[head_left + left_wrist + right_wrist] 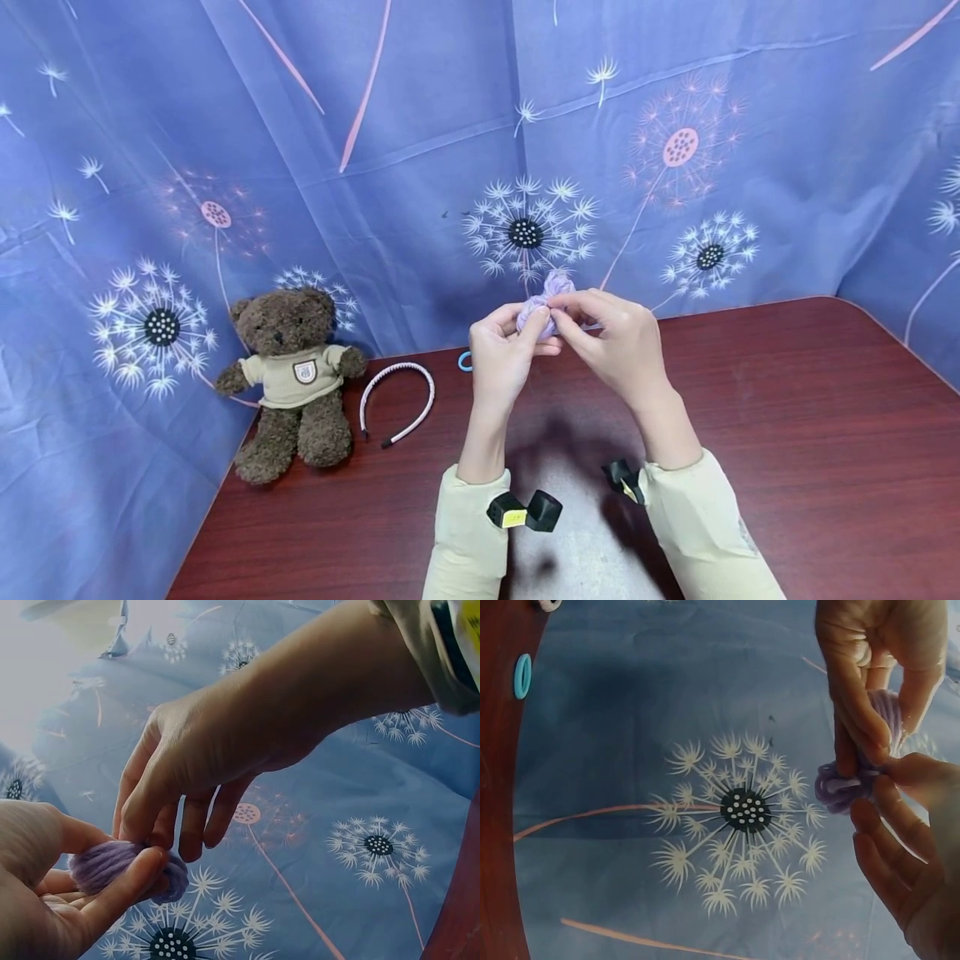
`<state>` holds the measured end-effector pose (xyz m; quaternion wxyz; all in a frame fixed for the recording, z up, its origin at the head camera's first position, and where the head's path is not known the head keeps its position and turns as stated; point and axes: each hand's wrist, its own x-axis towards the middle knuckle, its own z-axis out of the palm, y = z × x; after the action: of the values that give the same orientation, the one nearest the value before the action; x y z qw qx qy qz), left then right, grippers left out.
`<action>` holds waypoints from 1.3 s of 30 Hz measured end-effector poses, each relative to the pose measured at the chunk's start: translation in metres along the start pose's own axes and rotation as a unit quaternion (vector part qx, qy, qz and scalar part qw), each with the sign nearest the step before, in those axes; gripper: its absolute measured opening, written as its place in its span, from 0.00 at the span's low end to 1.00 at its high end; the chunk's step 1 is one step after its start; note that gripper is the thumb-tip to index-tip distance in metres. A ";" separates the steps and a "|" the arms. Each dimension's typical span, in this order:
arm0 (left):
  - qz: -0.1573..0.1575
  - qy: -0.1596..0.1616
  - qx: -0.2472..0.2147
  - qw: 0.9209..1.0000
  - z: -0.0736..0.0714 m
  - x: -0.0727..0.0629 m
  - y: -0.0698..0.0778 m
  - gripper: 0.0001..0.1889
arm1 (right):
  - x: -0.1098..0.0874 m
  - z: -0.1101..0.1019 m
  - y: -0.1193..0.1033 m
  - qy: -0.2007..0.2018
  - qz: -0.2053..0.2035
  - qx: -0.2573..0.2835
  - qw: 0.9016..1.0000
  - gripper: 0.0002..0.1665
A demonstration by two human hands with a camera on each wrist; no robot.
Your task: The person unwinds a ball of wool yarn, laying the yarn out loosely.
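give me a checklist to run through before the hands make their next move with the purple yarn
1. Left hand has a grip on the purple yarn bundle: ok, thumb and fingers hold it.
2. Right hand is at the bundle: ok, its thumb and fingertips pinch there.
3. Bundle's middle is tied: cannot tell, fingers cover it.
4. Blue ring is in hand, if wanted next: not ok, it lies on the table.
5. Headband is clear of both hands: ok, it lies apart on the table.
6. Teddy bear is clear of both hands: ok.
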<state>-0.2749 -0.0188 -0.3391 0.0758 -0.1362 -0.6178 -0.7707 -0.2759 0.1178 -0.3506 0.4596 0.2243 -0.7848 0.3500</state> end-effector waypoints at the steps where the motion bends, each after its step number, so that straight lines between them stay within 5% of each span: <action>1: 0.001 0.000 0.004 1.000 0.000 0.000 0.000 0.11 | 0.000 0.001 0.000 0.004 -0.003 -0.005 1.000 0.07; 7: 0.009 -0.003 0.007 1.000 0.000 0.001 -0.002 0.11 | 0.000 0.007 0.001 0.023 -0.003 -0.013 1.000 0.04; 12: 0.009 0.003 -0.003 1.000 -0.002 0.002 -0.002 0.12 | 0.001 0.006 0.000 -0.010 0.043 0.036 0.998 0.03; 19: 0.014 0.016 0.006 1.000 -0.004 0.006 -0.003 0.12 | 0.002 0.003 -0.004 -0.045 0.111 0.145 0.982 0.02; 27: 0.019 0.030 0.008 0.999 -0.008 0.009 -0.003 0.12 | 0.002 -0.001 -0.009 -0.040 0.161 0.190 0.968 0.02; 33: 0.003 0.022 -0.039 0.999 -0.015 0.009 -0.001 0.12 | 0.003 -0.001 -0.008 -0.034 0.174 0.209 0.962 0.02; 39: -0.007 -0.027 -0.104 0.994 -0.025 0.008 0.002 0.11 | 0.004 -0.001 0.000 -0.014 0.209 0.227 0.951 0.04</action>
<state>-0.2851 -0.0436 -0.3397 0.0392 -0.1592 -0.5371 -0.8274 -0.2768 0.1181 -0.3467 0.3021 0.1591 -0.7201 0.6041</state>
